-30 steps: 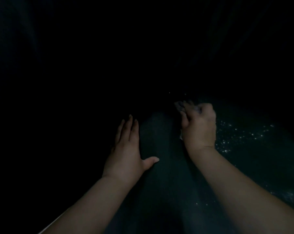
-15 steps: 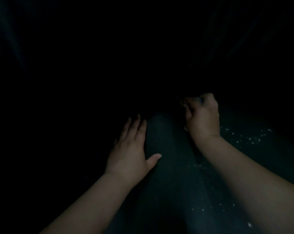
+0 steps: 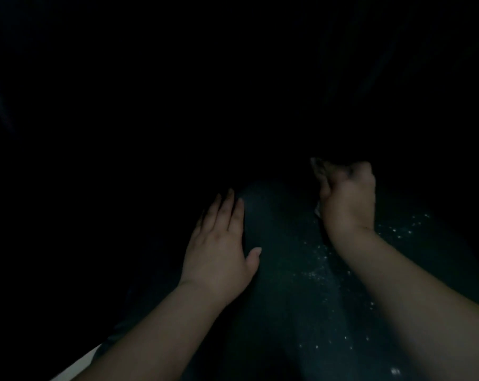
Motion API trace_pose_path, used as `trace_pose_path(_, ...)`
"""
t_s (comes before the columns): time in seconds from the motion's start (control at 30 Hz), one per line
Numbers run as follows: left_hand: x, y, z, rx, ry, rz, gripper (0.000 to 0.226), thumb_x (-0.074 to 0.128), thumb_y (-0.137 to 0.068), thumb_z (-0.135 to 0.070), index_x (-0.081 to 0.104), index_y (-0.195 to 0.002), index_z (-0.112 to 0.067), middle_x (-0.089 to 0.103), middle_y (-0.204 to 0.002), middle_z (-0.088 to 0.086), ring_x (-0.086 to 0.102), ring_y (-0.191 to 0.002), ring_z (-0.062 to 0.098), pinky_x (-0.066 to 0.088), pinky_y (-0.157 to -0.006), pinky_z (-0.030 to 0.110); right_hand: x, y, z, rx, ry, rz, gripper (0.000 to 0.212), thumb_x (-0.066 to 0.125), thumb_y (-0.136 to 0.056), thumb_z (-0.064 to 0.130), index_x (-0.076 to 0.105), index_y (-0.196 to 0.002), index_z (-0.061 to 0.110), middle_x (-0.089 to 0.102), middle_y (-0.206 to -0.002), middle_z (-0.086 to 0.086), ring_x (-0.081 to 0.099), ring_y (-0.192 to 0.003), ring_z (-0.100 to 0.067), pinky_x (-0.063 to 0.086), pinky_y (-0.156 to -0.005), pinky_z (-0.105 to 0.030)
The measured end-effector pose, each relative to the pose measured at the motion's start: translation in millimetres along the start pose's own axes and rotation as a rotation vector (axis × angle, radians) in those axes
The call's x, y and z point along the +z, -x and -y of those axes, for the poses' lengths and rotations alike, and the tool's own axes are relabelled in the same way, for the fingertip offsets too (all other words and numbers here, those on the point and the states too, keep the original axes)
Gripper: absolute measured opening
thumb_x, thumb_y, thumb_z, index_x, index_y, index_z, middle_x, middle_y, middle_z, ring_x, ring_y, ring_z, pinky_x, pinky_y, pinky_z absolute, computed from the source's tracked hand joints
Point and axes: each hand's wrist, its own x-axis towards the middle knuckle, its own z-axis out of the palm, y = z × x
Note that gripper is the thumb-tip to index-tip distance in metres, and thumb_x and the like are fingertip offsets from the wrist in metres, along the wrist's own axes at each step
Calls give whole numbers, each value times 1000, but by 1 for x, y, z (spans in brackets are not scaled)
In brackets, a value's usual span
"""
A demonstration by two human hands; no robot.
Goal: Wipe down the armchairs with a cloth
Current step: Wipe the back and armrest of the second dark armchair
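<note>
The scene is very dark. A dark teal armchair surface (image 3: 282, 243) fills the lower middle, its rounded arm running away from me, with pale specks scattered on its right part. My left hand (image 3: 219, 251) rests flat on the arm's left side, fingers straight, thumb spread. My right hand (image 3: 345, 199) is curled into a fist around a cloth (image 3: 317, 211); only a small pale bit of it shows under the hand's left edge and at the fingertips. The fist presses on the chair at the far end of the lit area.
A pale strip (image 3: 76, 367), perhaps floor or a wall edge, shows at the bottom left. Everything beyond the hands and to the left is black and unreadable.
My right hand with the cloth has moved away from me and slightly to the right along the chair. My left hand has barely shifted, sliding a little forward.
</note>
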Motion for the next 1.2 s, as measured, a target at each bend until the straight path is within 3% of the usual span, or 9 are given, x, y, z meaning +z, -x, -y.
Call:
trace_pose_path(0.1, -2, -1, -7, 40, -30, -10, 83, 38, -92, -58, -4, -153, -21, -17, -159, -2, -15, -145, 16, -12, -114, 32, -7, 22, -22, 78, -72, 4, 20, 56, -93, 27, 58, -109, 16, 37, -97, 13, 33, -76, 6, 30, -61, -11)
trace_pose_path(0.17, -2, -1, -14, 70, -46, 2, 82, 39, -92, -56, -1, -153, -20, -16, -159, -1, -15, -145, 17, -13, -114, 33, -5, 22, -10, 19, -87, 15, 20, 59, -91, 23, 58, -109, 15, 45, -102, 7, 44, -91, -1, 33, -68, -5)
trace_pose_path(0.3, 6, -1, -28, 88, -40, 16, 81, 40, -93, -54, -3, -153, -21, -14, -159, -4, -15, -144, 15, -16, -111, 30, 0, 22, 33, -318, -180, 115, 25, 61, -90, 23, 63, -114, 18, 51, -108, -8, 50, -99, -23, 47, -80, -29)
trace_pose_path(0.43, 11, 0, -31, 62, -39, 25, 81, 42, -92, -53, -1, -153, -20, -11, -160, -4, -10, -146, 16, -4, -118, 33, -8, 46, 7, -161, -129, 115, 30, 57, -92, 22, 61, -122, 23, 47, -112, -14, 47, -102, -29, 47, -82, -41)
trace_pose_path(0.63, 8, 0, -48, 106, -77, 45, 79, 43, -92, -53, 5, -154, -20, -7, -161, -2, -7, -147, 17, -7, -114, 32, -54, 40, -36, 51, -440, -106, 28, 64, -88, 7, 65, -115, 9, 42, -99, 5, 47, -88, 5, 36, -82, 1)
trace_pose_path(0.83, 19, -4, -74, 164, -61, 74, 74, 37, -95, -52, 3, -154, -22, -9, -161, -2, -8, -147, 18, -7, -116, 33, -67, 6, -110, 102, -135, -70, 31, 62, -90, 13, 64, -121, 15, 49, -115, -14, 49, -109, -31, 45, -93, -41)
trace_pose_path(0.93, 24, -7, -78, 156, -39, 75, 73, 38, -95, -51, 4, -154, -23, -8, -161, -3, -8, -146, 16, -7, -114, 31, -51, 20, -113, 144, -125, -26, 28, 57, -91, 11, 64, -118, 16, 50, -119, -17, 49, -109, -33, 45, -93, -44)
trace_pose_path(1.1, 22, -8, -77, 149, -20, 83, 72, 41, -95, -49, 9, -154, -24, -3, -161, -4, -4, -147, 16, -1, -115, 32, -45, 71, -88, -207, -229, 110, 36, 60, -88, 11, 62, -117, 32, 48, -111, -4, 50, -102, -24, 49, -85, -38)
trace_pose_path(1.2, 17, -12, -74, 142, -18, 86, 71, 44, -93, -49, 15, -153, -24, 2, -161, -3, 0, -147, 17, 8, -117, 36, -57, 45, -112, -20, -209, -52, 35, 57, -89, 11, 63, -121, 25, 49, -114, -12, 51, -104, -32, 48, -84, -50)
